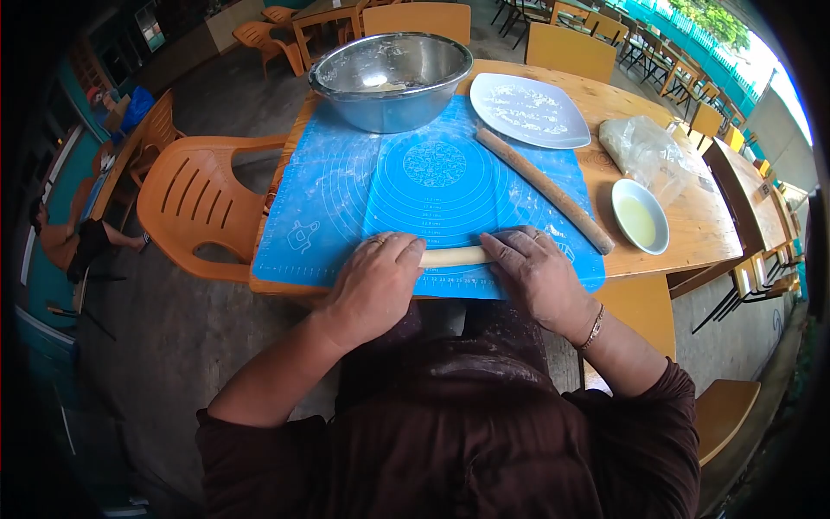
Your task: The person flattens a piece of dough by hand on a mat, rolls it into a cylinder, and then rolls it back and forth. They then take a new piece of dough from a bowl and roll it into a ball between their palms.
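Note:
A pale rolled strip of dough (456, 257) lies crosswise near the front edge of the blue measuring mat (437, 203). My left hand (378, 281) covers its left end, fingers together and curved over it. Over the right end is my right hand (540, 284), its fingers bent down onto the dough. Both palms hide the ends of the strip. A wooden rolling pin (545, 190) rests diagonally on the mat, beyond my right hand. White flour dusts parts of the mat.
At the back stand a metal bowl (391, 84) and a floured white plate (530, 110). On the right are a plastic bag (648, 151) and a small bowl of pale liquid (640, 218). An orange chair (203, 203) touches the table's left side; a person (65, 242) sits far left.

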A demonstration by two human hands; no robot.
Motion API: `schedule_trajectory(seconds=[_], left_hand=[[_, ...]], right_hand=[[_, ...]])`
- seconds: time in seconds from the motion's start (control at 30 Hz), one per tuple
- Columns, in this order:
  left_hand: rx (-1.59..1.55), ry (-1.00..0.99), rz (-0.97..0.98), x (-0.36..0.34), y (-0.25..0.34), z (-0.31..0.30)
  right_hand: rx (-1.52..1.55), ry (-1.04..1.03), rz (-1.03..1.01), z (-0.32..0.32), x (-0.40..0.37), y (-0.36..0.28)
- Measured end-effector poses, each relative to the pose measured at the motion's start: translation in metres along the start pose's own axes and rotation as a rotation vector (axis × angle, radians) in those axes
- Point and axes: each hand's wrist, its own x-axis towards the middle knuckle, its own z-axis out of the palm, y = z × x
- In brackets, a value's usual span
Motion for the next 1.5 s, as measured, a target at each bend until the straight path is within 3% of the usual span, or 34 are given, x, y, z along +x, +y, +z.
schedule_trajectory(seconds=[0.23,0.37,0.43,0.5,0.53,0.6,0.63,0.7,0.73,0.8,0.83,0.9,0.93,1.0,1.07,1.17,1.23,1.3,1.37,1.43,1.5], left_hand=[[-0.182,-0.128,-0.01,0.034,-0.025,-0.029],[-0.124,0.017,0.046,0.063,-0.055,-0.021],[-0.112,0.061,0.044,0.069,-0.063,-0.019],[-0.087,-0.129,-0.078,0.072,-0.069,-0.022],[-0.089,-0.135,-0.078,0.082,-0.071,-0.026],[-0.363,-0.076,-0.417,0.109,-0.073,-0.035],[-0.363,-0.076,-0.42,0.117,-0.073,-0.028],[-0.425,-0.108,-0.464,0.133,-0.064,-0.012],[-0.42,-0.106,-0.458,0.136,-0.061,-0.011],[-0.427,-0.466,-0.402,0.134,-0.052,-0.007],[-0.434,-0.474,-0.403,0.124,-0.053,0.003],[-0.079,-0.181,-0.068,0.087,-0.053,0.028],[-0.085,-0.177,-0.071,0.073,-0.046,0.028],[0.108,-0.101,0.107,0.047,-0.028,0.02],[0.05,-0.109,0.123,0.024,-0.011,0.008],[-0.056,-0.104,0.151,0.011,-0.009,-0.012],[-0.068,0.001,0.043,0.012,-0.018,-0.02],[-0.042,-0.004,0.035,0.018,-0.026,-0.023],[-0.102,-0.125,-0.047,0.022,-0.034,-0.017],[-0.097,-0.095,-0.018,0.028,-0.034,-0.017],[-0.062,-0.255,-0.09,0.032,-0.029,-0.025]], right_hand=[[0.17,0.037,0.065,-0.004,0.028,0.022],[0.135,0.192,0.032,0.006,0.056,0.046],[0.112,0.099,0.059,0.008,0.063,0.059],[0.163,0.007,0.039,0.011,0.071,0.075],[0.166,0.005,0.044,0.007,0.08,0.076],[0.246,-0.008,0.185,-0.001,0.103,0.071],[0.248,-0.01,0.184,0.011,0.111,0.074],[-0.027,-0.014,0.082,0.032,0.128,0.071],[-0.018,-0.282,0.17,0.021,0.133,0.063],[-0.02,-0.269,0.198,0.032,0.123,0.056],[-0.022,-0.266,0.222,0.041,0.114,0.053],[-0.031,-0.228,0.199,0.048,0.086,0.043],[-0.063,-0.149,0.132,0.041,0.07,0.032],[-0.095,-0.063,0.061,0.026,0.045,0.014],[-0.109,-0.063,-0.026,0.012,0.025,0.001],[0.05,-0.07,0.032,-0.007,0.008,-0.005],[0.035,0.03,0.036,-0.012,0.005,0.005],[0.129,0.078,0.193,-0.018,0.008,0.017],[0.144,0.122,0.191,-0.009,0.011,0.026],[0.095,0.025,0.112,-0.007,0.015,0.029],[0.089,0.04,0.1,-0.002,0.017,0.03]])
